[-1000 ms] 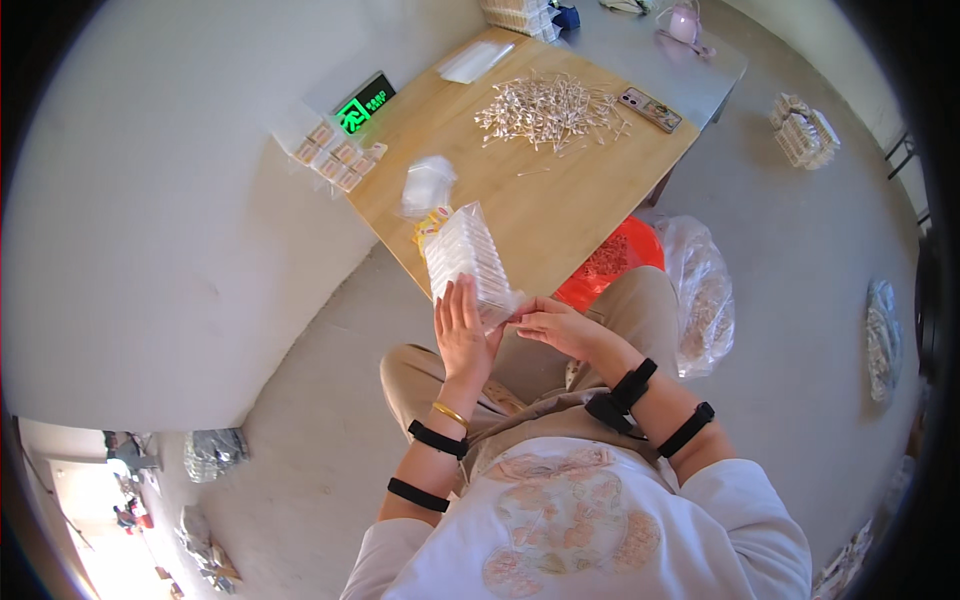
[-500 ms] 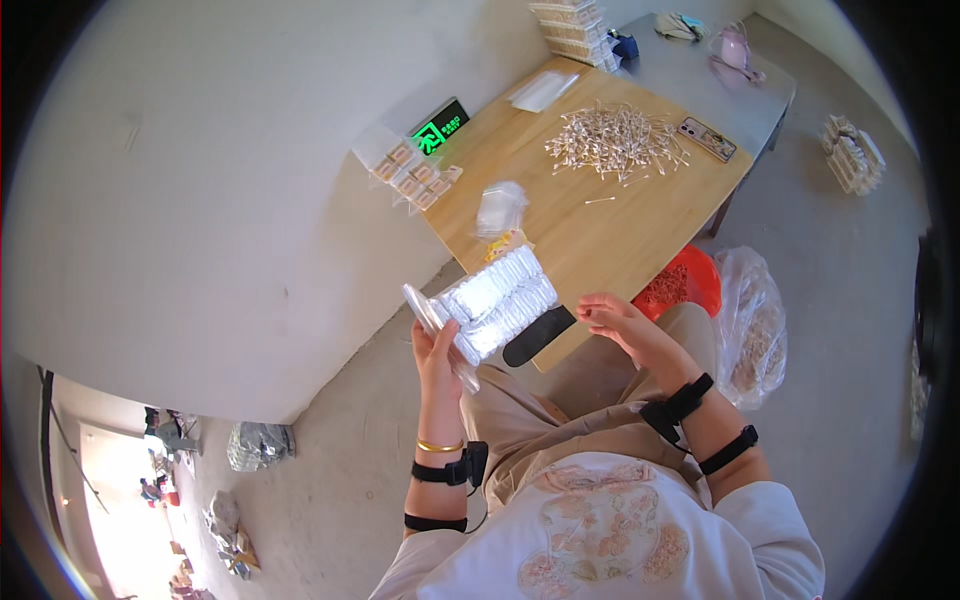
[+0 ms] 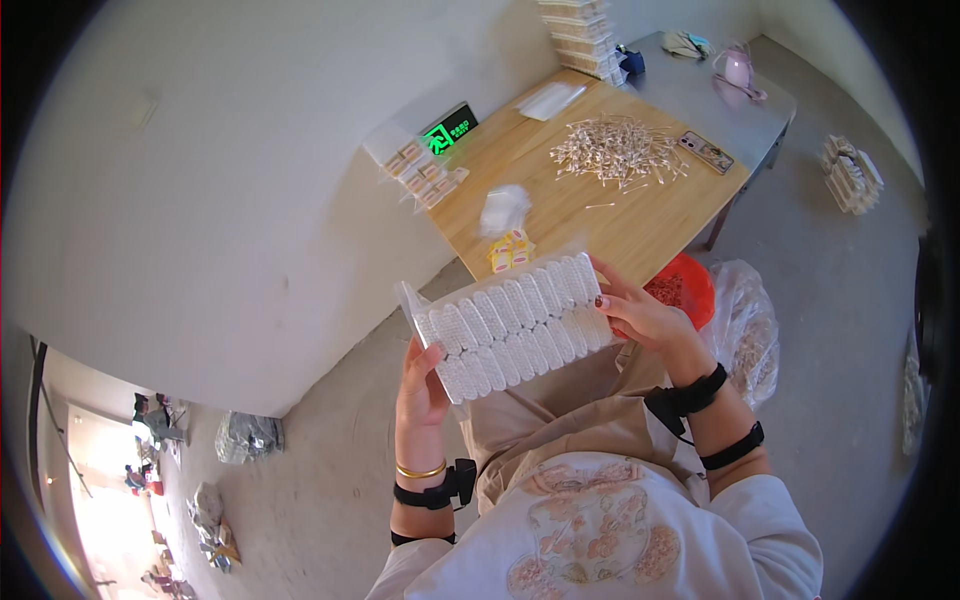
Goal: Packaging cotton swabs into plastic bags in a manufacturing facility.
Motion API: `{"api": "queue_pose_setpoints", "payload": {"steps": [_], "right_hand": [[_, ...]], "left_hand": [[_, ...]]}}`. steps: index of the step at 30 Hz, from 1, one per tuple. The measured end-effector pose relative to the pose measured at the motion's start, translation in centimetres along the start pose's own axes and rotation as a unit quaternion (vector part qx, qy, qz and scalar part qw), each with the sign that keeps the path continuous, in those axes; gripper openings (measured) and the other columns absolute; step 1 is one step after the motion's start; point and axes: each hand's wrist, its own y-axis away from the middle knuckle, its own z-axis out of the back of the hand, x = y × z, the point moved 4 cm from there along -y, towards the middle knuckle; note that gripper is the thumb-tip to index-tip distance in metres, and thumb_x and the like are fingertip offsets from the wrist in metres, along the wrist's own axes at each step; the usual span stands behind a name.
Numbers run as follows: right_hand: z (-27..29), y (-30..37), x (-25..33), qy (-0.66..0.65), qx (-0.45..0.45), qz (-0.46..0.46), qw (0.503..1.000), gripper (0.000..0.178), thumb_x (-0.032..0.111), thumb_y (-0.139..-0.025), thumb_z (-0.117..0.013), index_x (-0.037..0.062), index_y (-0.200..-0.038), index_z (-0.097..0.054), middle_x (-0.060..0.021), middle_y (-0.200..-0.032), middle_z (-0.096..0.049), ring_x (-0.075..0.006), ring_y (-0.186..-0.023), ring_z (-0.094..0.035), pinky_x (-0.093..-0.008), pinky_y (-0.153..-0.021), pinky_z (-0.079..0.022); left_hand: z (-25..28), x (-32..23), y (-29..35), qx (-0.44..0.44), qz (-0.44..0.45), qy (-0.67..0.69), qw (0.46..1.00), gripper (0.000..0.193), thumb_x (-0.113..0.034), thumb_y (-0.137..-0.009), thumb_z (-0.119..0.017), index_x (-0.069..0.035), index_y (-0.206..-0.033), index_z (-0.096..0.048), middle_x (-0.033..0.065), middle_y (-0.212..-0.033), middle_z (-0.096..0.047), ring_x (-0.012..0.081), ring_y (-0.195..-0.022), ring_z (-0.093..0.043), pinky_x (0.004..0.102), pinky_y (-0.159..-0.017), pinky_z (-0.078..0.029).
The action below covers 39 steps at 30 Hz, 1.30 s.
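Note:
Above my lap I hold a clear plastic pack (image 3: 510, 325) filled with two rows of white, rounded bundles, apparently cotton swabs. My left hand (image 3: 422, 385) grips its left end, the thumb pressed on the front. At the other end my right hand (image 3: 645, 315) is closed around the pack's edge, its far fingers partly hidden behind it. Just beyond the pack, small yellow labels (image 3: 512, 250) lie on the wooden table (image 3: 560, 215), and next to them is a little stack of clear plastic bags (image 3: 505, 210).
Loose cotton swabs (image 3: 620, 150) are heaped on the table beside a phone (image 3: 706, 152). Filled packs (image 3: 580, 40) stand stacked at the far edge, smaller ones (image 3: 422, 175) against the wall. A red basin (image 3: 690, 290) and a clear bag (image 3: 748, 330) sit right of my legs.
My right hand has come to the pack and taken its right end. The pack has turned, so its two rows now face me. A black flat object seen beside it is now hidden.

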Motion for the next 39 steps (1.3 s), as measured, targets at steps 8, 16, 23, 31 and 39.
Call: {"api": "queue_pose_setpoints", "payload": {"steps": [8,16,23,31,39], "right_hand": [[-3.2,2.6,1.6,-0.069,0.005,0.056,0.996,0.077,0.017,-0.09,-0.063,0.0062,-0.152,-0.018,-0.0128,-0.141,-0.046,-0.0196,-0.128,-0.047,-0.0344,-0.105,-0.04],[-3.5,4.4,1.5,-0.142,-0.038,0.022,0.989,0.069,0.014,-0.092,-0.056,0.0067,-0.152,-0.021,-0.0098,-0.141,-0.046,-0.0187,-0.127,-0.048,-0.0333,-0.103,-0.041],[-4.2,5.6,2.4,-0.141,-0.023,0.042,0.989,0.068,0.012,-0.093,-0.055,0.0059,-0.152,-0.021,-0.0095,-0.141,-0.046,-0.0181,-0.126,-0.049,-0.0331,-0.103,-0.041],[-4.9,6.0,2.8,-0.142,-0.017,0.023,0.989,0.054,0.024,-0.098,-0.053,0.0058,-0.145,-0.032,-0.0078,-0.135,-0.051,-0.0166,-0.123,-0.051,-0.0329,-0.101,-0.043],[-4.4,6.5,2.1,-0.224,-0.025,-0.019,0.974,0.051,0.034,-0.101,-0.049,0.0081,-0.143,-0.038,-0.0039,-0.13,-0.054,-0.0135,-0.113,-0.056,-0.0323,-0.092,-0.049]], "left_hand": [[-1.4,-0.6,2.5,0.008,-0.012,-0.011,1.0,0.078,-0.018,-0.082,-0.072,-0.004,-0.145,-0.029,0.0139,-0.135,-0.05,0.0261,-0.125,-0.051,0.0409,-0.103,-0.044],[-4.9,-2.5,4.7,0.073,-0.081,-0.162,0.981,0.11,-0.014,-0.072,-0.08,-0.008,-0.154,-0.005,0.0128,-0.146,-0.038,0.0261,-0.138,-0.034,0.0418,-0.113,-0.027],[-5.3,-2.9,5.4,0.117,-0.056,-0.181,0.975,0.107,-0.012,-0.072,-0.077,-0.007,-0.153,-0.007,0.0111,-0.149,-0.032,0.0244,-0.14,-0.03,0.0405,-0.114,-0.026],[-5.2,-3.2,5.6,0.11,-0.036,-0.17,0.979,0.109,-0.017,-0.069,-0.077,-0.007,-0.153,-0.009,0.0102,-0.147,-0.036,0.0247,-0.138,-0.034,0.0404,-0.113,-0.029],[-3.7,-2.8,6.2,0.03,-0.035,-0.147,0.988,0.108,-0.028,-0.066,-0.078,-0.005,-0.152,-0.018,0.0126,-0.146,-0.039,0.0282,-0.137,-0.038,0.0415,-0.112,-0.032]]}}
